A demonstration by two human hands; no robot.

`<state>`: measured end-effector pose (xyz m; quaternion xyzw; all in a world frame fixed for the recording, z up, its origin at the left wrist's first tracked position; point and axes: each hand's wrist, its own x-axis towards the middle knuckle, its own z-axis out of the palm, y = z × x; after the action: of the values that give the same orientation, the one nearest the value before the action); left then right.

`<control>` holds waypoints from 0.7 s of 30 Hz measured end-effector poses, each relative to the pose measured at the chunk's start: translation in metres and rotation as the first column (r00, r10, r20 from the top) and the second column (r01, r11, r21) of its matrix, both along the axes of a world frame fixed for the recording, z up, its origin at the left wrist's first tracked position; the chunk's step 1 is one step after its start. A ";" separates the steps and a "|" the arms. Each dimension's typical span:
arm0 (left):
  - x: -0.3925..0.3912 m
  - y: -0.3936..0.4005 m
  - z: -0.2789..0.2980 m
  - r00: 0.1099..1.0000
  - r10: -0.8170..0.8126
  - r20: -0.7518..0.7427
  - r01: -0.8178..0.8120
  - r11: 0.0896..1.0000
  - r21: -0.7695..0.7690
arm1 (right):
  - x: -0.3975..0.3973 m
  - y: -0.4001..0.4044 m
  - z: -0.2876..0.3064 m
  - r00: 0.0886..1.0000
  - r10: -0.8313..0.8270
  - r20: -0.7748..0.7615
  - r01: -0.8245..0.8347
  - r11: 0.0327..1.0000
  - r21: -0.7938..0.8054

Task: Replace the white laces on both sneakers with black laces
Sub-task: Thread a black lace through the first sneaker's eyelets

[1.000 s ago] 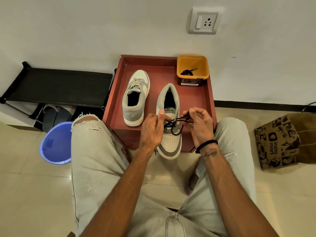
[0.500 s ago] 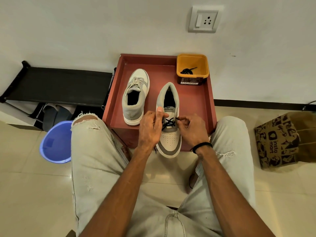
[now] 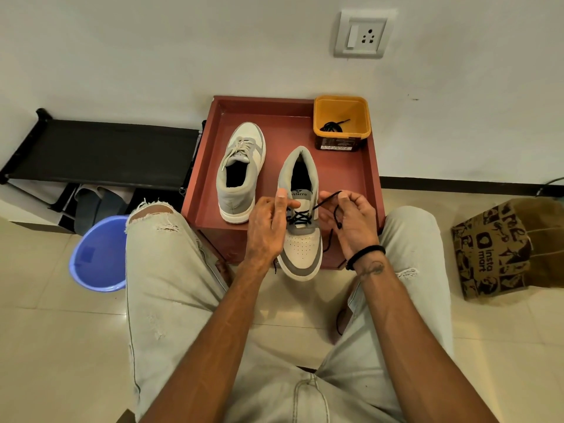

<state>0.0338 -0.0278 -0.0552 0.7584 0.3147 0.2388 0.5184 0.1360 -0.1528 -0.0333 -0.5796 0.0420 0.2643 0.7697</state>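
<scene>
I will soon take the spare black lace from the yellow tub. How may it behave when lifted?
The spare black lace lies coiled in the yellow tub, so probably floppy and light. It may unwind and dangle.

The sneaker tongue (image 3: 300, 195) seemingly reads "Velarro"; the paper bag (image 3: 500, 251) reads "insta mart".

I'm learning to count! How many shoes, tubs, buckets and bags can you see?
Sneakers: 2
Orange tub: 1
Blue bucket: 1
Paper bag: 1
Total: 5
</scene>
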 end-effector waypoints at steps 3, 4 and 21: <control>-0.001 0.000 0.000 1.000 -0.003 0.012 0.003 1.000 -0.007 | 0.002 0.000 0.001 0.999 -0.022 -0.043 0.026 0.995 0.096; -0.002 0.000 0.000 1.000 -0.004 0.014 0.004 1.000 -0.010 | 0.004 -0.001 0.001 0.998 -0.040 -0.041 0.044 0.995 0.091; -0.004 0.001 -0.006 0.995 0.000 -0.095 0.009 0.995 0.099 | 0.015 -0.007 -0.015 0.844 0.053 0.533 0.172 0.915 -0.364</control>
<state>0.0296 -0.0269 -0.0616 0.7944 0.3249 0.2167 0.4652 0.1507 -0.1598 -0.0483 -0.7723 -0.1020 0.0545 0.6246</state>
